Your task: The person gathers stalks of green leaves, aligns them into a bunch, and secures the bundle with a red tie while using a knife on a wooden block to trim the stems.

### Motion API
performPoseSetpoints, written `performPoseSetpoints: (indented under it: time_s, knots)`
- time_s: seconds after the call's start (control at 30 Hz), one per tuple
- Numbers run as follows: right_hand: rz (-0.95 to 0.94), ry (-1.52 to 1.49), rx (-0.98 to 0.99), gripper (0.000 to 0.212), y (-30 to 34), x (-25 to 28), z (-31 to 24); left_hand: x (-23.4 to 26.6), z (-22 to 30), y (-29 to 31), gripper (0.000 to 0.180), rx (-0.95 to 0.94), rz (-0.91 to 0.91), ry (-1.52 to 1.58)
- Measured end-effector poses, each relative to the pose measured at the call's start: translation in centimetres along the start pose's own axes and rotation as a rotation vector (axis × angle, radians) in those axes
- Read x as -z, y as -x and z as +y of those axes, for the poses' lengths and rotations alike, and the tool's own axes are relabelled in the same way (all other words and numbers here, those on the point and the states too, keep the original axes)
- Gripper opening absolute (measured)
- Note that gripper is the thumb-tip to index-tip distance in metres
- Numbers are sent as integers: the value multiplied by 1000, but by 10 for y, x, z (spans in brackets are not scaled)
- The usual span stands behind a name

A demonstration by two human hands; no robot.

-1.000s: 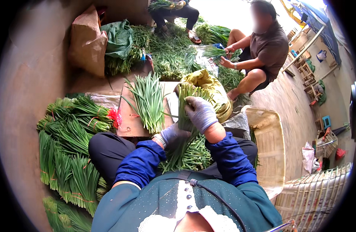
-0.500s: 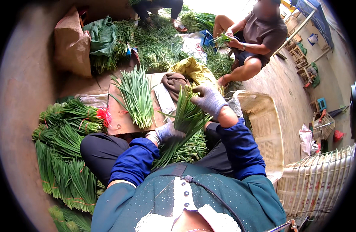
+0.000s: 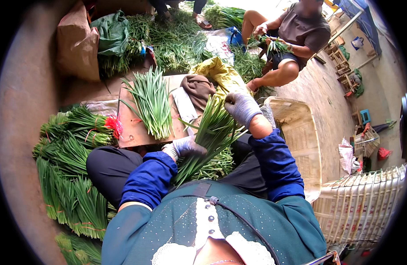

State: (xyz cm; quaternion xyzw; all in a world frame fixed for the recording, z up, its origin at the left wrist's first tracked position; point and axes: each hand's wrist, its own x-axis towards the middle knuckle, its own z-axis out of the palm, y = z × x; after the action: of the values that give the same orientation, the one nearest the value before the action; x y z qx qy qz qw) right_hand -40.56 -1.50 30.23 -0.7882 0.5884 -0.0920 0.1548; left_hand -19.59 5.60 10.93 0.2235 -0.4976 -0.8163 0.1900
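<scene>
A bunch of garlic chives (image 3: 208,132), long flat green leaves, stands slanted over my lap, fanned out toward the top. My left hand (image 3: 189,147), in a grey-purple glove, is closed round its left side. My right hand (image 3: 243,108), gloved too, is curled just right of the bunch's upper end; whatever its fingers hold is hidden. More cut chives (image 3: 217,168) lie in my lap under the bunch. Ahead, a neat sheaf of chives (image 3: 152,104) rests on a wooden board (image 3: 132,134), beside a white strip (image 3: 184,106) and a brown cloth (image 3: 198,90).
Tied chive bundles (image 3: 70,159) are piled at my left. A plastic crate (image 3: 303,145) stands at my right, with a white slatted basket (image 3: 362,207) nearer. A yellow sack (image 3: 221,75) lies past the board. Beyond it, a co-worker (image 3: 296,39) sits handling greens by a heap (image 3: 174,44).
My right hand has drawn slightly away from the bunch's upper end, its fingers more curled. My left hand keeps its hold. The co-worker's greens have spread out, and the whole view has shifted a little.
</scene>
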Motion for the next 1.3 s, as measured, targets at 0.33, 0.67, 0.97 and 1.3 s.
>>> performPoseSetpoints:
  time_s: [0.33, 0.67, 0.97, 1.3]
  knots:
    - [322, -272, 127, 11, 43, 54, 0, -8, 23, 22, 60, -33, 146, 234]
    - [273, -295, 237, 39, 36, -11, -29, -8, 23, 22, 50, 13, 187, 130]
    - [291, -262, 188, 13, -1, -16, -19, -12, 22, 22, 36, 26, 131, 33]
    - [-55, -686, -144, 24, 1, -32, -12, -6, 5, 9, 47, 65, 131, 76]
